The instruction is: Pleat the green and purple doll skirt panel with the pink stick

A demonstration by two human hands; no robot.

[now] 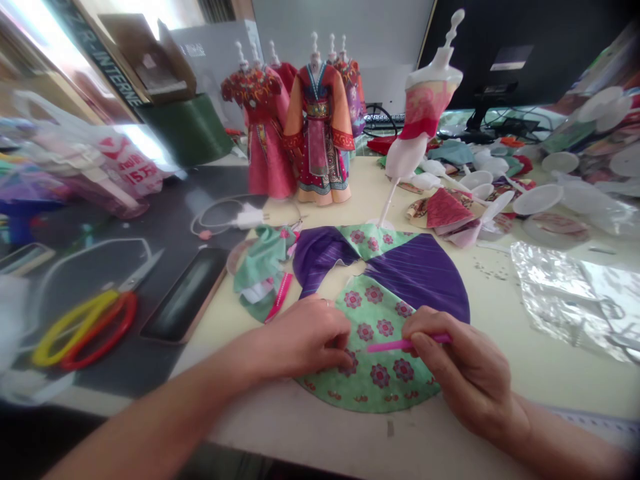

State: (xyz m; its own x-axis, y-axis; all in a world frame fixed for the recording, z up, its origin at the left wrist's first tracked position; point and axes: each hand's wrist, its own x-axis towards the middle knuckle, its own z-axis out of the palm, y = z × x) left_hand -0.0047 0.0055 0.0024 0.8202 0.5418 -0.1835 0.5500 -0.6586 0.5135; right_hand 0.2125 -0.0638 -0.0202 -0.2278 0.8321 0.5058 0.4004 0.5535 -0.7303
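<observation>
A doll-size circular skirt [383, 320] of green flowered and purple striped panels lies spread on the pale table, with an opening in its middle. My left hand [310, 337] rests on its green front panel, fingers curled down against the cloth; what is between them, if anything, is hidden. My right hand [463, 373] is closed around a slim pink pen-like stick [390, 346], held over the same panel. The stick's thin tip points left toward my left fingers. Beside the skirt's left edge lies a crumpled green doll garment [265, 263] with pink trim.
Dressed doll stands [320, 127] and a tilted mannequin [433, 93] stand behind. Fabric pieces and white mannequin parts [480, 180] crowd the back right. Silver foil packaging [555, 293] is at right. A phone [186, 293], scissors [95, 320] and a charger [250, 216] lie left.
</observation>
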